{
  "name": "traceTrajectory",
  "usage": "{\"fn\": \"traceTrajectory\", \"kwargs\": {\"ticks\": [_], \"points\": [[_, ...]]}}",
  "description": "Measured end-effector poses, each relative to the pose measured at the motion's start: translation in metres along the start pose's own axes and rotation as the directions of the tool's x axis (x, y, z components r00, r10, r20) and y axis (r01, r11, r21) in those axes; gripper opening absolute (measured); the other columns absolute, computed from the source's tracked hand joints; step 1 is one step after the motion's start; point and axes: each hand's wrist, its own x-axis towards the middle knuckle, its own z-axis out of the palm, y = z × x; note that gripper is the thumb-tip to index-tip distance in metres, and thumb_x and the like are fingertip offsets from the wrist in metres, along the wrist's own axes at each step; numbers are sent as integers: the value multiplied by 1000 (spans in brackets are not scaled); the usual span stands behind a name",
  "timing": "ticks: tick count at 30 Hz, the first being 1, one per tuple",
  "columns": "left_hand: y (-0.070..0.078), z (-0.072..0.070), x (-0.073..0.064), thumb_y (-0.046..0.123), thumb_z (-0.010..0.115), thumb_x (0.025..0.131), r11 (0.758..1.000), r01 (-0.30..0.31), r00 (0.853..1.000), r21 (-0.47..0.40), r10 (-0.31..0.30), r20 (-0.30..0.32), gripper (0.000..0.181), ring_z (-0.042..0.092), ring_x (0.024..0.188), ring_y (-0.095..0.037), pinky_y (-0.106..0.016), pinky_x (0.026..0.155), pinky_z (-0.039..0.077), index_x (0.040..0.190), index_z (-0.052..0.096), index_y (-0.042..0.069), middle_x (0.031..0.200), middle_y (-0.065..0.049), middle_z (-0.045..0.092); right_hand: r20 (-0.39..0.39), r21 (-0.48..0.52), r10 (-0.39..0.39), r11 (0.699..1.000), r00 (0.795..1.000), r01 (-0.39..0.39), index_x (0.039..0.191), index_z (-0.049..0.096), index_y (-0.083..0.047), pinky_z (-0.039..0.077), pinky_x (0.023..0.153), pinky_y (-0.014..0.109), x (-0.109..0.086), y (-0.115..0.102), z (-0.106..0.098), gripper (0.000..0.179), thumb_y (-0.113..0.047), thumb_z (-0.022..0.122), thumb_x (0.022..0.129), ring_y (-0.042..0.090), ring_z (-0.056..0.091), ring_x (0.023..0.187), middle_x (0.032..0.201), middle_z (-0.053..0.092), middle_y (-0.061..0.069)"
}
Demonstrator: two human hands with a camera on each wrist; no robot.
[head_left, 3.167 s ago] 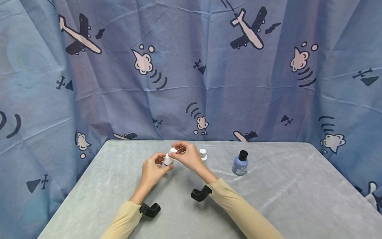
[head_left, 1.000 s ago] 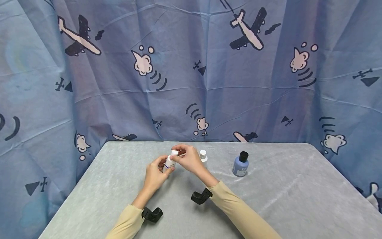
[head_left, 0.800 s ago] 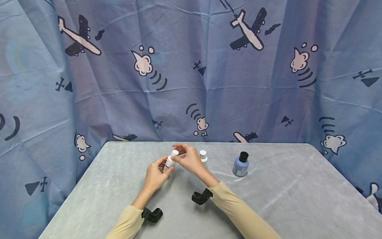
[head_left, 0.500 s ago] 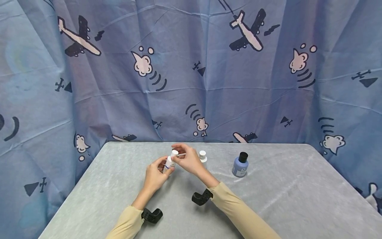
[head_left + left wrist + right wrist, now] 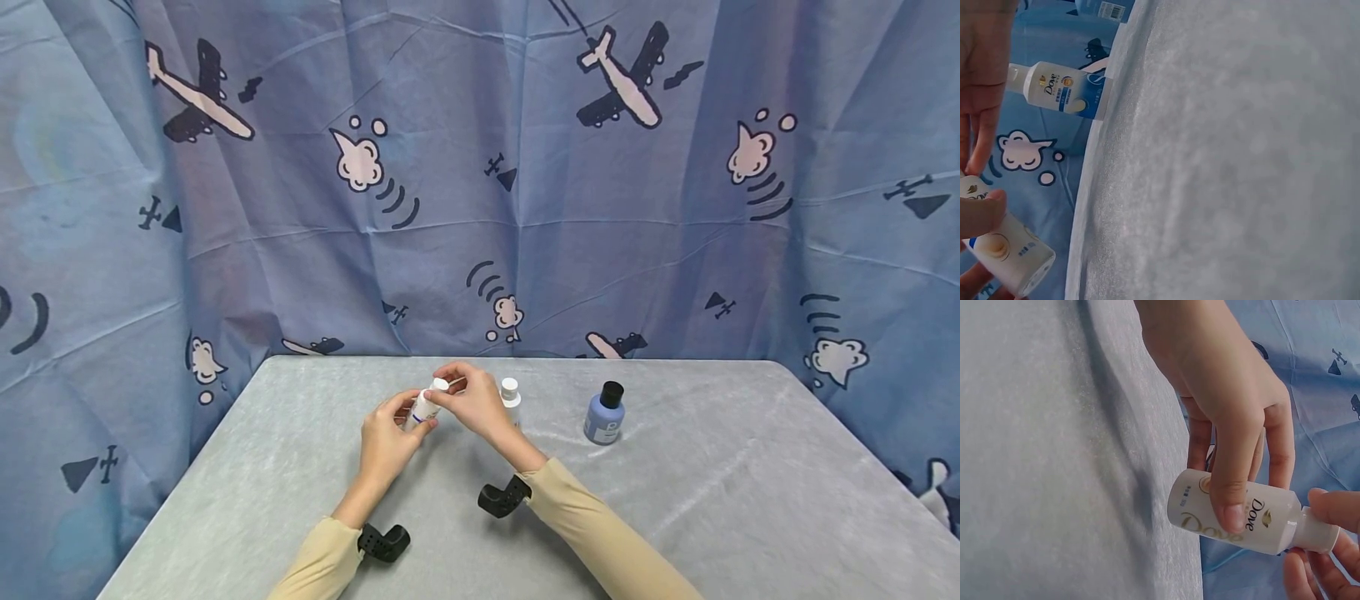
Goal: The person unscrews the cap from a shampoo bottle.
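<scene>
A small white Dove bottle point(image 5: 1272, 509) is held tilted above the table, its white cap point(image 5: 1317, 534) pointing up and to the right in the head view. My left hand point(image 5: 385, 437) grips the body, thumb on the near side and fingers behind. At the neck end, my right hand point(image 5: 474, 402) pinches the cap between thumb and fingers. The cap sits on the bottle; whether it is loose cannot be seen. Just behind my right hand stands a second white Dove bottle point(image 5: 1060, 90) with a blue lower label, partly hidden by that hand in the head view.
A blue bottle point(image 5: 604, 419) with a black cap stands upright to the right of my hands. All this is on a table with a grey cloth point(image 5: 720, 500). A blue curtain point(image 5: 450, 183) printed with planes hangs behind the table's far edge.
Over the last half second my left hand has shifted slightly left and the held bottle leans a little more. My right hand stays at the cap, its fingers slightly changed. The standing bottles have not moved.
</scene>
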Motion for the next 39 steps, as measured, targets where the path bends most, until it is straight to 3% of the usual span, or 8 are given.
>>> {"fn": "traceTrajectory", "kwargs": {"ticks": [8, 18, 25, 31, 35, 39], "points": [[1, 1, 0, 11, 84, 69, 999, 20, 999, -48, -18, 27, 44, 69, 81, -23, -39, 71, 57, 111, 69, 5, 98, -14, 72, 13, -3, -64, 998, 998, 64, 102, 71, -6, 56, 68, 23, 0, -1, -1, 24, -10, 77, 79, 24, 70, 85, 102, 72, 10], [7, 2, 0, 5, 76, 79, 969, 138, 984, -204, -110, 143, 42, 69, 86, -29, -39, 76, 59, 117, 63, -3, 98, -20, 71, 28, 51, -76, 996, 997, 75, 105, 70, -2, 57, 74, 24, 3, -2, -2, 26, 0, 73, 79, 23, 69, 84, 103, 71, 13], [7, 3, 1, 7, 74, 81, 959, 175, 975, -223, -138, 173, 41, 69, 88, -30, -37, 76, 59, 118, 63, -3, 95, -21, 71, 51, 91, -89, 992, 995, 84, 108, 68, 1, 57, 79, 26, 3, -3, -3, 29, 6, 69, 80, 27, 70, 90, 107, 70, 16], [7, 2, -1, 10, 79, 77, 964, 184, 975, -193, -154, 161, 42, 69, 87, -28, -36, 75, 59, 115, 64, 1, 94, -17, 71, 67, 131, -120, 985, 990, 111, 121, 60, -1, 57, 85, 34, 0, 0, -2, 44, 2, 71, 79, 33, 67, 98, 119, 64, 20], [7, 1, -2, 15, 83, 74, 972, 181, 979, -153, -162, 125, 43, 69, 87, -26, -37, 75, 58, 113, 66, 5, 93, -15, 71, 58, 110, -91, 990, 994, 85, 126, 55, -5, 56, 85, 39, -2, 1, 0, 54, -9, 77, 77, 32, 66, 99, 122, 61, 18], [9, 2, -2, 18, 85, 71, 979, 168, 984, -118, -160, 79, 44, 68, 84, -23, -36, 74, 58, 109, 67, 7, 89, -12, 72, 32, 61, -45, 997, 998, 43, 124, 58, -7, 55, 83, 39, -2, 1, 1, 53, -17, 79, 76, 28, 65, 97, 117, 63, 15]]}}
